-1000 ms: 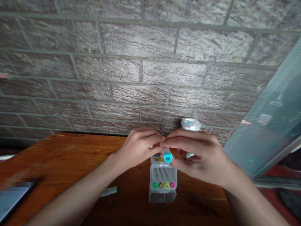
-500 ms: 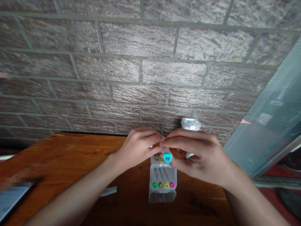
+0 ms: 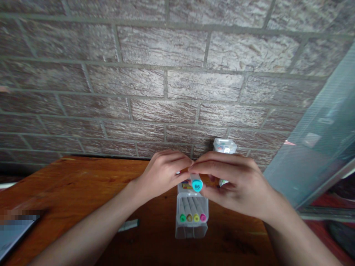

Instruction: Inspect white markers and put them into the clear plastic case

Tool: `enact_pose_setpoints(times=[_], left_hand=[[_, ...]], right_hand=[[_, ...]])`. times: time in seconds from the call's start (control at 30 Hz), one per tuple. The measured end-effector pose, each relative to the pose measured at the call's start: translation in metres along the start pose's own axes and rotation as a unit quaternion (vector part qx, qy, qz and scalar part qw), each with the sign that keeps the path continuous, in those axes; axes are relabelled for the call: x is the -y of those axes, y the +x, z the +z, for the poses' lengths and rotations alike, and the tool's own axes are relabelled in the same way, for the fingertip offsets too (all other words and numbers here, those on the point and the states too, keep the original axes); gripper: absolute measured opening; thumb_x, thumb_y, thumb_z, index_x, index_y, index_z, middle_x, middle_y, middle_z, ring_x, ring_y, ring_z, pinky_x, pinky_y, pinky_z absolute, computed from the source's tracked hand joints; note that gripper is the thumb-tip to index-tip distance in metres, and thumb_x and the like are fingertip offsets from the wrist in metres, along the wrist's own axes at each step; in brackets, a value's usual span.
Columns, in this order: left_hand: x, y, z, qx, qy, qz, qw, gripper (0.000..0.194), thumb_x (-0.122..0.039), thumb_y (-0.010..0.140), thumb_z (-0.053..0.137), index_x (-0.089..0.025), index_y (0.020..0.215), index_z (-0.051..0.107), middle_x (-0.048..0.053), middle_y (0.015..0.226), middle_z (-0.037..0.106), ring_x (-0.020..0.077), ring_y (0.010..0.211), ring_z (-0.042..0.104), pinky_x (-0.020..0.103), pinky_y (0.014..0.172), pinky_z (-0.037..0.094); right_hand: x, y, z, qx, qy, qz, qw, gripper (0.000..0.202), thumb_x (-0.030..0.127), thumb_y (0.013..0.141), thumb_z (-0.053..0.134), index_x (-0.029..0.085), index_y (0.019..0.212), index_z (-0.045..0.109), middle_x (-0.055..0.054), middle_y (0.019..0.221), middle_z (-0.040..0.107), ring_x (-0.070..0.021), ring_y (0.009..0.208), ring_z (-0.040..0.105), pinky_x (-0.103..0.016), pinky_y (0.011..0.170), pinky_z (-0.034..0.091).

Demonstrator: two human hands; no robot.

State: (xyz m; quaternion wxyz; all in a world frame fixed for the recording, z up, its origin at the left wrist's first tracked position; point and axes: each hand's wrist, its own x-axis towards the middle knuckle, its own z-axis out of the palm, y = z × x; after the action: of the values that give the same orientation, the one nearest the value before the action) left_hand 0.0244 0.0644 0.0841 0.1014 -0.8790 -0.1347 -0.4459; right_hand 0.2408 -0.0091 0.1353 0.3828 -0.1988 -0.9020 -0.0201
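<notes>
A marker (image 3: 197, 185) with a turquoise end numbered 66 is held above an open clear plastic marker case (image 3: 177, 207). My right hand (image 3: 235, 177) is closed on it, with fingertips on top and the thumb below. From the other side, my left hand (image 3: 169, 170) pinches the marker's far part, which the fingers mostly hide. Inside the case lie several white markers (image 3: 191, 207) with green, brown, yellow and pink ends. A small bit of white and red shows under my left fingers, too little to name.
Another marker (image 3: 129, 225) lies on the wooden table (image 3: 91, 184) beside my left forearm. Behind my right hand stands a clear plastic container (image 3: 224, 145) near the brick wall (image 3: 183, 85). A flat bluish-grey object (image 3: 16, 236) sits at the left edge, partly pixelated.
Almost nothing differs. The turquoise end of the marker has shifted very slightly up; both hands keep their place and grip.
</notes>
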Motion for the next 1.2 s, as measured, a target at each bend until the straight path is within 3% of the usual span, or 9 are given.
enact_pose_setpoints(times=[0.37,0.6,0.83,1.2], left_hand=[[-0.0001,0.0005,0.0,-0.003,0.002,0.007,1.0,0.041,-0.041,0.112,0.053,-0.018,0.082,0.068,0.002,0.076,0.076,0.0157,0.064,0.069,0.03,0.061,0.05],[0.0022,-0.0003,0.0016,-0.008,0.005,0.016,1.0,0.036,-0.031,0.112,0.053,-0.019,0.081,0.066,0.002,0.076,0.075,0.0159,0.064,0.069,0.03,0.06,0.048],[0.0013,0.0002,0.001,-0.006,0.01,0.01,1.0,0.038,-0.032,0.11,0.058,-0.019,0.074,0.063,0.0,0.069,0.07,0.0152,0.059,0.064,0.03,0.056,0.046],[0.0008,-0.0001,0.0005,0.001,0.01,0.003,1.0,0.038,-0.034,0.11,0.057,-0.019,0.076,0.065,0.001,0.071,0.072,0.0155,0.062,0.067,0.03,0.059,0.049]], right_hand=[[-0.0011,-0.0008,0.0007,0.008,0.005,0.001,1.0,0.012,0.007,0.096,0.073,0.011,0.106,0.078,-0.007,0.098,0.077,-0.0138,0.084,0.07,-0.022,0.071,0.05],[-0.0038,-0.0019,0.0027,0.009,0.011,0.008,1.0,0.018,0.002,0.092,0.073,0.011,0.107,0.077,-0.008,0.098,0.077,-0.0147,0.079,0.067,-0.025,0.069,0.049],[-0.0045,-0.0034,0.0022,0.01,0.006,0.013,1.0,0.02,0.008,0.096,0.072,0.015,0.114,0.076,-0.007,0.101,0.076,-0.0135,0.076,0.064,-0.025,0.066,0.048],[-0.0003,-0.0006,0.0001,0.005,0.0,0.0,1.0,0.022,0.004,0.091,0.074,0.01,0.112,0.077,-0.009,0.101,0.078,-0.0157,0.082,0.07,-0.025,0.07,0.052]])
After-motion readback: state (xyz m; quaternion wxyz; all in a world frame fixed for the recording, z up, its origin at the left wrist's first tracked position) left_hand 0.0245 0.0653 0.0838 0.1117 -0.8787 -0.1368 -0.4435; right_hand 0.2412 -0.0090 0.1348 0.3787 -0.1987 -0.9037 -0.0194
